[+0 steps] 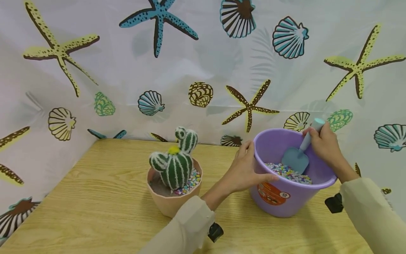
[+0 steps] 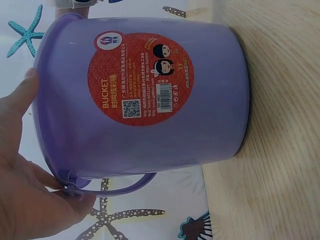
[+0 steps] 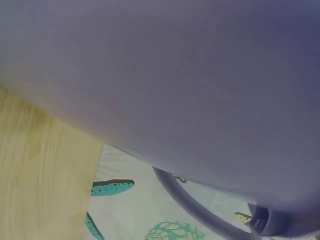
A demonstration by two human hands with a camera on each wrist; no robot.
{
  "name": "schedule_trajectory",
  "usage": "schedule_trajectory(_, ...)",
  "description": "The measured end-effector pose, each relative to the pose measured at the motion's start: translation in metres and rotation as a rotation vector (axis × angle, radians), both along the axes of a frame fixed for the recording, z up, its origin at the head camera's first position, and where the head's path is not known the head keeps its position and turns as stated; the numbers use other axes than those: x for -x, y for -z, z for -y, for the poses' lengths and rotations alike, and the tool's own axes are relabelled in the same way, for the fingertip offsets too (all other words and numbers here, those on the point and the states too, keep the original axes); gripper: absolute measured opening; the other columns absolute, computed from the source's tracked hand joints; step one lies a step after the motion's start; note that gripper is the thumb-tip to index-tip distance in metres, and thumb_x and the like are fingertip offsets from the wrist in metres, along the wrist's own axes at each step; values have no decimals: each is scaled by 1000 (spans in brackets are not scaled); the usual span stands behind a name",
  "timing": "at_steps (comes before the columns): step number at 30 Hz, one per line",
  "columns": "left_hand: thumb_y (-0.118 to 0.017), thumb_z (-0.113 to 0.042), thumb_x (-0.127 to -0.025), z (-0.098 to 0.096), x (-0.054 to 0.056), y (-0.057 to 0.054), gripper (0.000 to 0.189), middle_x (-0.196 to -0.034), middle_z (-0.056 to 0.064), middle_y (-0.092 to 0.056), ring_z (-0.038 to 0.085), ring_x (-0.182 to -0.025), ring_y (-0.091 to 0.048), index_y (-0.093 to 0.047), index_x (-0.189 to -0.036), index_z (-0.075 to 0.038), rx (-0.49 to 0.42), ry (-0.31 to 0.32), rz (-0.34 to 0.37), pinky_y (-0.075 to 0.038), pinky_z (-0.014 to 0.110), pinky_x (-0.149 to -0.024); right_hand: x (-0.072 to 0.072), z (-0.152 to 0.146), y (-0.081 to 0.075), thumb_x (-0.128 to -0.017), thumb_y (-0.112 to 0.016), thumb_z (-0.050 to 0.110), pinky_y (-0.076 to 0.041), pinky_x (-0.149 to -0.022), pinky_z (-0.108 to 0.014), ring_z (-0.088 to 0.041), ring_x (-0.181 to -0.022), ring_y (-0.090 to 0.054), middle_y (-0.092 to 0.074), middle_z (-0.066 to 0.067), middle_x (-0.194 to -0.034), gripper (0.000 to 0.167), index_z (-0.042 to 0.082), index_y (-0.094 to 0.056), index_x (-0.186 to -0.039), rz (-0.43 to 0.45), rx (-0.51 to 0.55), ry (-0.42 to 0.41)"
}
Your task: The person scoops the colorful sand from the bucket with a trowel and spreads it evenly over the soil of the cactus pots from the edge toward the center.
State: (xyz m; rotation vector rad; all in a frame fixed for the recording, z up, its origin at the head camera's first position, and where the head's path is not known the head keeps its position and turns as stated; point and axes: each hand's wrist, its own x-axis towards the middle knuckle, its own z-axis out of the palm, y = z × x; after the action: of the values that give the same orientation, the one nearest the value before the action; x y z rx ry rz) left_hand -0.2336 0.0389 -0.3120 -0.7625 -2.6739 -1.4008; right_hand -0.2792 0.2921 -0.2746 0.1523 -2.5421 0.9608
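A purple bucket stands on the table at the right, with small multicoloured pebbles inside. My left hand grips its left rim, thumb along the near edge; in the left wrist view the fingers of that hand are by the handle joint. A blue-grey toy shovel slants into the bucket, its blade on the pebbles. My right hand holds the shovel by its handle, above the right rim. The right wrist view shows mostly the bucket's wall; that hand is hidden there.
Left of the bucket stands a peach pot with a knitted green cactus. Brown soil shows on its left side, coloured pebbles on its right. A seashell-patterned cloth hangs behind the wooden table.
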Motion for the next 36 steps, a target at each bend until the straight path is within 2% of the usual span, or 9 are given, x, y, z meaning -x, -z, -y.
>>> schedule_trajectory(2, -81, -46, -71, 0, 0, 0, 112, -157, 9, -16, 27, -142, -24, -14, -154, -14, 4, -6, -3, -31, 51, -111, 0, -2, 0, -104, -31, 24, -42, -76, -17, 6, -81, -53, -66, -16, -97, 38, -10, -41, -119, 35, 26, -23)
schedule_trajectory(4, -81, -46, -70, 0, 0, 0, 113, -157, 9, -17, 28, -142, -24, -13, -154, -14, -2, -9, -5, -31, 51, -111, 0, -3, -1, -104, -31, 25, -45, -72, -12, 13, -76, -52, -66, -6, -90, 40, -10, -41, -118, 66, 62, -57)
schedule_trajectory(8, -82, -45, -70, 1, 1, -1, 113, -156, 10, -18, 28, -141, -26, -13, -154, -14, -12, -9, -12, -32, 51, -110, 1, -6, -2, -105, -28, 25, -48, -68, -9, 12, -75, -56, -59, 14, -83, 40, -12, -40, -117, 124, 160, -139)
schedule_trajectory(13, -82, -45, -69, 1, 1, -1, 112, -156, 11, -20, 29, -140, -27, -16, -154, -13, 10, -13, -14, -33, 51, -110, 3, -8, 0, -105, -27, 23, -52, -69, -13, 10, -77, -60, -59, 23, -78, 37, -10, -37, -117, 224, 279, -216)
schedule_trajectory(18, -82, -46, -69, -1, 1, -2, 111, -154, 11, -23, 29, -138, -31, -19, -153, -12, 28, -10, -30, -34, 50, -109, 3, -11, 1, -105, -26, 22, -53, -69, -15, 7, -78, -63, -61, 21, -79, 39, -12, -36, -120, 318, 317, -265)
schedule_trajectory(22, -83, -46, -69, -1, 1, -2, 111, -153, 10, -25, 28, -136, -33, -20, -153, -12, 28, -8, -31, -36, 49, -107, 3, -13, 1, -106, -27, 23, -54, -70, -17, 4, -80, -64, -62, 17, -82, 35, -9, -39, -117, 398, 340, -323)
schedule_trajectory(25, -83, -47, -69, -1, 0, -2, 110, -153, 10, -25, 27, -136, -33, -20, -152, -11, 34, -10, -38, -37, 48, -107, 3, -14, -1, -105, -29, 23, -55, -71, -19, -1, -81, -67, -64, 12, -83, 31, -6, -39, -114, 438, 435, -381)
schedule_trajectory(29, -81, -49, -69, -1, 0, -1, 111, -153, 9, -25, 27, -136, -32, -20, -152, -9, 46, -12, -49, -37, 48, -107, 2, -14, -1, -104, -33, 24, -56, -72, -21, -6, -81, -68, -65, 7, -84, 32, -7, -37, -112, 483, 541, -459)
schedule_trajectory(36, -80, -51, -70, 1, -1, 0, 109, -153, 8, -25, 27, -135, -34, -20, -152, -9, 56, -23, -58, -38, 48, -107, 1, -10, -1, -103, -37, 33, -56, -73, -23, -7, -84, -69, -67, 6, -86, 38, -4, -39, -113, 491, 546, -487)
